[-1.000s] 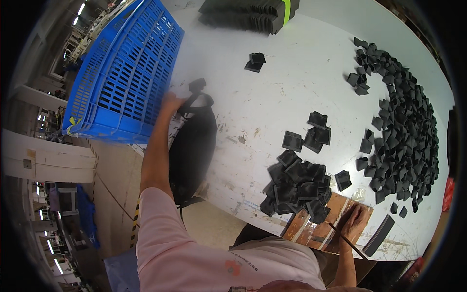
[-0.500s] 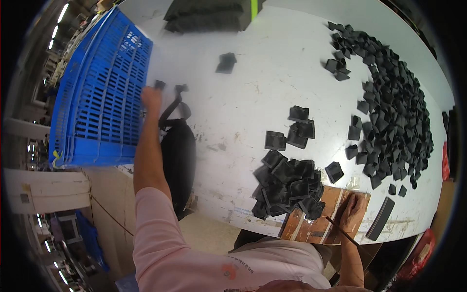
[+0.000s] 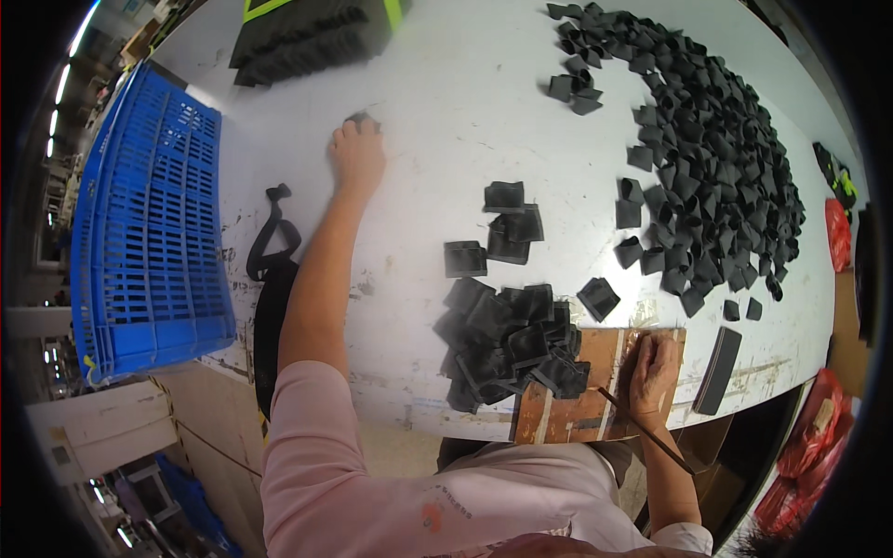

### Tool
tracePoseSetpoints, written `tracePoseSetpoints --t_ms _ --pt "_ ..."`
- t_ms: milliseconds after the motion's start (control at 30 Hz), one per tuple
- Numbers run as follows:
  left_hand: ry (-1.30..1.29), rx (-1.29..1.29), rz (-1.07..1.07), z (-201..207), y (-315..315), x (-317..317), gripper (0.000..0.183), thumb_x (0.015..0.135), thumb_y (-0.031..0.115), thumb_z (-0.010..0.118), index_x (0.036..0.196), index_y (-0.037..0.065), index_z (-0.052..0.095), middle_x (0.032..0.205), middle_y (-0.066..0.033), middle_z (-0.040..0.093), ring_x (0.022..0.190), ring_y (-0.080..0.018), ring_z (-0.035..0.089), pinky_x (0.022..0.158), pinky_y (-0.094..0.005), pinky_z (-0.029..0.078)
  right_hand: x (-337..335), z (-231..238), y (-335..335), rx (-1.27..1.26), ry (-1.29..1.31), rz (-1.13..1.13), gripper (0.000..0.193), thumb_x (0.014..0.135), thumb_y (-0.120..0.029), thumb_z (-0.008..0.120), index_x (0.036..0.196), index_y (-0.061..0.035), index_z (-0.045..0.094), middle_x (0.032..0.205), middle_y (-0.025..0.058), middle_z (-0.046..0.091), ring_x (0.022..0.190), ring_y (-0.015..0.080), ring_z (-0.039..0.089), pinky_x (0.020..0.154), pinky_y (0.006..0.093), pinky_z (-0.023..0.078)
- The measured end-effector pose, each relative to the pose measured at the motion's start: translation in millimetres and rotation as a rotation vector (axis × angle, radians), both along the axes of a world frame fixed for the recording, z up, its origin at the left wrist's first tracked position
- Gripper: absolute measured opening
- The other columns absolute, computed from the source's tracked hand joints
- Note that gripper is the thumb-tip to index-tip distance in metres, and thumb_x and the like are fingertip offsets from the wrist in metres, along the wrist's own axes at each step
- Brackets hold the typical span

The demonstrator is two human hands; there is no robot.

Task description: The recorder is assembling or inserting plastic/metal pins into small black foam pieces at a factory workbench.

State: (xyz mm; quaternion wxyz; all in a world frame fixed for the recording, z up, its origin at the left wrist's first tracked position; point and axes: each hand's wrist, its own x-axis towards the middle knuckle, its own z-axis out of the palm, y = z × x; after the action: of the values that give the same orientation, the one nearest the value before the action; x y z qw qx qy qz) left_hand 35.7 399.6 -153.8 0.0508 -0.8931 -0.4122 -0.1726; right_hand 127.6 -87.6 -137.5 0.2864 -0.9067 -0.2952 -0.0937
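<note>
My left hand (image 3: 359, 156) reaches far across the white table. Its fingers curl over a small black fabric piece (image 3: 365, 119), mostly hidden beneath them. My right hand (image 3: 654, 377) rests with bent fingers on a brown wooden board (image 3: 609, 349) at the near edge; whatever is inside those fingers is hidden. A thin brown stick (image 3: 633, 419) crosses by the right wrist. Beside the board lies a heap of flat black pocket-like pieces (image 3: 512, 339), with a few loose ones (image 3: 509, 232) beyond it and a single piece (image 3: 598, 299) to its right.
A large pile of folded black pieces (image 3: 716, 167) covers the right side. One long dark bar (image 3: 717, 372) lies right of the board. At the left stand a blue slatted crate (image 3: 153, 232) and a black strap (image 3: 270, 232). Stacked black sheets (image 3: 307, 46) with a green band sit at the back.
My left hand has moved from beside the blue crate, rightward and farther out, onto the lone black piece. The view has shifted; my right hand stays on the board.
</note>
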Motion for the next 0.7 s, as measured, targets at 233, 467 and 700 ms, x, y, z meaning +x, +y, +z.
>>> tracePoseSetpoints --t_ms 233,467,700 --pt "-0.473 -0.334 -0.430 10 -75 30 0.016 0.073 -0.001 0.055 0.089 0.001 0.054 0.082 -0.0152 0.056 0.080 -0.0321 0.054 0.070 -0.0382 0.044 2 10 0 -0.026 0.016 -0.015 0.004 0.076 -0.003 0.055 0.079 -0.0032 0.053 0.074 0.0132 0.052 0.069 0.0310 0.050 0.061 0.0376 0.040" --pt "-0.044 -0.281 -0.595 23 -201 26 0.035 0.075 0.019 0.061 0.102 0.001 0.051 0.104 -0.0160 0.047 0.100 -0.0327 0.042 0.082 -0.0414 0.036 1 5 -5 -0.014 0.018 -0.058 0.005 0.078 -0.009 0.057 0.078 -0.0047 0.053 0.072 0.0140 0.051 0.067 0.0320 0.050 0.060 0.0390 0.040" --pt "-0.134 -0.182 -0.597 4 -176 32 0.022 0.072 -0.003 0.045 0.093 0.001 0.051 0.087 -0.0170 0.048 0.084 -0.0347 0.048 0.070 -0.0394 0.043 0 3 -3 0.023 0.022 -0.027 0.006 0.077 -0.010 0.058 0.079 -0.0069 0.052 0.074 0.0118 0.052 0.069 0.0307 0.051 0.059 0.0386 0.042"
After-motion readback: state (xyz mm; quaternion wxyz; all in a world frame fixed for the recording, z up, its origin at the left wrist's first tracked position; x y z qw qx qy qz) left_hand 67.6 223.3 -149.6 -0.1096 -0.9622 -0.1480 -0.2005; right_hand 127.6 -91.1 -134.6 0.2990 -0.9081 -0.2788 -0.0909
